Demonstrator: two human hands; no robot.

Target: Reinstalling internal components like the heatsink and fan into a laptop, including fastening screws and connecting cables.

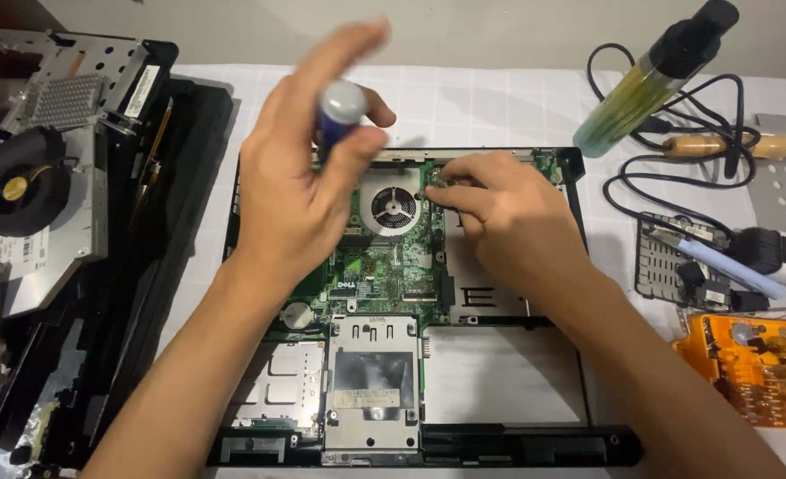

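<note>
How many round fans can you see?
2. One fan sits inside the opened laptop, between the left hand and right hand. One black fan lies at far left. Others may be hidden.

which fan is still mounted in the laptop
The silver-framed fan on the green board, between both hands; the black round fan lies loose among removed parts at the left.

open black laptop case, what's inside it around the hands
A green circuit board with a round fan and silver metal bays. The right hand and left hand cover the board's upper part.
</note>
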